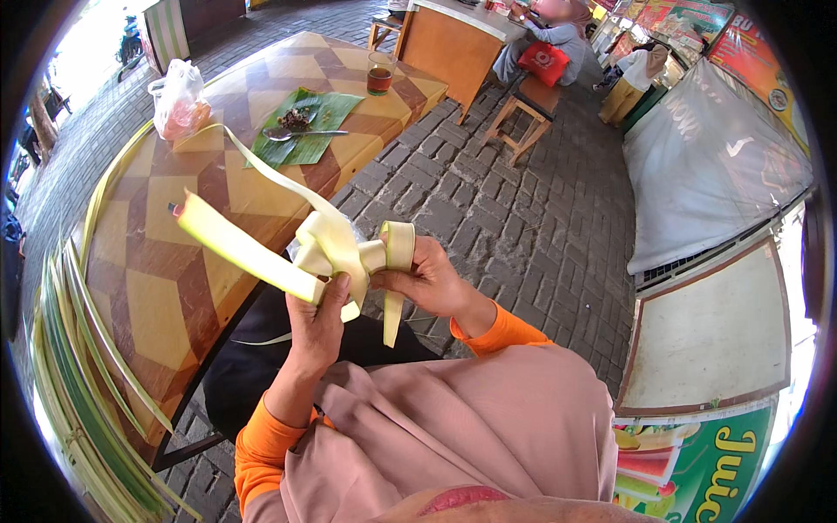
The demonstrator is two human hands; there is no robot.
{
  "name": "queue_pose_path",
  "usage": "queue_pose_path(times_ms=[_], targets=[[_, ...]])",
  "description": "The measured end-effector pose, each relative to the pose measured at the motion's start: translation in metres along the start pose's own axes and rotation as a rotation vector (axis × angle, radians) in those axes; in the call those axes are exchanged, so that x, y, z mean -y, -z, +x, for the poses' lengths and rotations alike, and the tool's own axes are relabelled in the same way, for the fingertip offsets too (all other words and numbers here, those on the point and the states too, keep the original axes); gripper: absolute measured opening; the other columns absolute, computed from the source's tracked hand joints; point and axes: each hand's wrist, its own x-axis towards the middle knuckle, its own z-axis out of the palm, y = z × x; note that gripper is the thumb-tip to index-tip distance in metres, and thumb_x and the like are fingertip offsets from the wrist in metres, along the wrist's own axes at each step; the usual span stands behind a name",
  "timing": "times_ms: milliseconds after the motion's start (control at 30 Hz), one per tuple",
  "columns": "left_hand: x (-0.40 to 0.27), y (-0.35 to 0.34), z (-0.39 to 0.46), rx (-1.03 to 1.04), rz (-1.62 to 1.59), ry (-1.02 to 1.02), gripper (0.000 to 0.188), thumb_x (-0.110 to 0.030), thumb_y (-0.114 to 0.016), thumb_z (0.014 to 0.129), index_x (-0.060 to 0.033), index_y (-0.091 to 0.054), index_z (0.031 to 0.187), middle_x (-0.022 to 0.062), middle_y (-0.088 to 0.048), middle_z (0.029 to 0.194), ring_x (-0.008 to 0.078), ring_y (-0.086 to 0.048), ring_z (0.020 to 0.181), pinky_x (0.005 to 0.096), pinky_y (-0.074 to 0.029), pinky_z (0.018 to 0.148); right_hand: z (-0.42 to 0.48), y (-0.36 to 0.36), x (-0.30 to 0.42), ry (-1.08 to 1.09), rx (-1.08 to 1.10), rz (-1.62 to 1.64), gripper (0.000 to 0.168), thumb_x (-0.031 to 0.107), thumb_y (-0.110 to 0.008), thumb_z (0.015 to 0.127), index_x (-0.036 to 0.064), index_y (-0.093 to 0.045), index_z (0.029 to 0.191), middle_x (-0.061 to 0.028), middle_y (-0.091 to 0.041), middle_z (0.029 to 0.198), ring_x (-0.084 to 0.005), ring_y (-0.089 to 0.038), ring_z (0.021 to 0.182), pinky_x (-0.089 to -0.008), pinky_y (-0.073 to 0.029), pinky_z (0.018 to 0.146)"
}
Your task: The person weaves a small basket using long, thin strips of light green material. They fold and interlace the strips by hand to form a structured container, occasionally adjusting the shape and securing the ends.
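A pale yellow-green palm leaf strip, partly woven into loops [337, 252], is held up above my lap. My left hand [317, 327] pinches its crossed bands from below, thumb on the front. At the other side, my right hand [431, 278] grips a curled loop [399, 245] of the leaf between thumb and fingers. One broad stiff end [245, 245] juts out to the left over the table edge. A long narrow tail [274, 173] arcs up towards the plastic bag, and a short end [393, 320] hangs below my right hand.
The patterned wooden table [153, 294] carries a plastic bag [180, 101], a banana leaf [314, 147] with food remains and a spoon [281, 134], and a glass of brown drink [380, 75]. A bundle of long leaves [85, 399] lies at left. A person [556, 39] sits beyond, beside a stool [523, 114].
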Motion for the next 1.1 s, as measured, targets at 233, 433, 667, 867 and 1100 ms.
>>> queue_pose_path(times_ms=[233, 433, 667, 867, 1100], targets=[[0.002, -0.009, 0.003, 0.0, -0.03, -0.033, 0.029, 0.001, -0.055, 0.088, -0.0017, -0.051, 0.116, 0.0006, -0.058, 0.099, 0.0084, -0.054, 0.089, 0.0252, -0.046, 0.077, 0.003, -0.005, -0.004, -0.044, 0.004, -0.132, 0.017, -0.002, -0.063, 0.08, 0.001, -0.06, 0.096, -0.0064, -0.063, 0.079, -0.0093, -0.058, 0.07, -0.0276, -0.048, 0.061], [0.018, 0.014, 0.006, -0.087, 0.03, 0.056, 0.029, -0.003, -0.062, 0.085, -0.0024, -0.054, 0.113, 0.0035, -0.06, 0.102, 0.0111, -0.057, 0.091, 0.0249, -0.046, 0.079, 0.01, -0.015, 0.002, 0.024, 0.039, -0.254, 0.017, -0.002, -0.061, 0.08, 0.001, -0.058, 0.096, -0.0058, -0.062, 0.078, -0.0121, -0.059, 0.068, -0.0281, -0.048, 0.064], [0.013, 0.014, 0.003, -0.113, -0.076, 0.037, 0.021, -0.003, -0.06, 0.087, -0.001, -0.057, 0.107, 0.0007, -0.061, 0.092, 0.0089, -0.054, 0.082, 0.0246, -0.045, 0.072, 0.016, 0.004, -0.017, -0.288, 0.144, 0.492, 0.017, 0.004, -0.059, 0.084, -0.002, -0.058, 0.1, -0.0087, -0.063, 0.084, -0.0179, -0.063, 0.072, -0.0322, -0.052, 0.069], [0.007, 0.001, 0.005, -0.047, -0.098, -0.026, 0.016, -0.001, -0.059, 0.086, 0.0007, -0.058, 0.101, 0.0012, -0.06, 0.086, 0.0085, -0.053, 0.077, 0.0253, -0.045, 0.069, 0.016, 0.008, -0.001, -0.391, 0.055, 0.981, 0.022, 0.001, -0.061, 0.082, -0.004, -0.059, 0.103, -0.0145, -0.065, 0.09, -0.0238, -0.065, 0.075, -0.0371, -0.054, 0.073], [0.02, 0.009, 0.006, -0.106, 0.251, -0.227, 0.009, -0.001, -0.058, 0.087, -0.0013, -0.054, 0.095, 0.0011, -0.057, 0.088, 0.01, -0.053, 0.08, 0.0256, -0.043, 0.07, 0.016, -0.006, -0.003, -0.432, -0.075, 0.935, 0.027, 0.003, -0.068, 0.078, -0.003, -0.059, 0.104, -0.0132, -0.066, 0.087, -0.0235, -0.067, 0.076, -0.0361, -0.055, 0.074]])
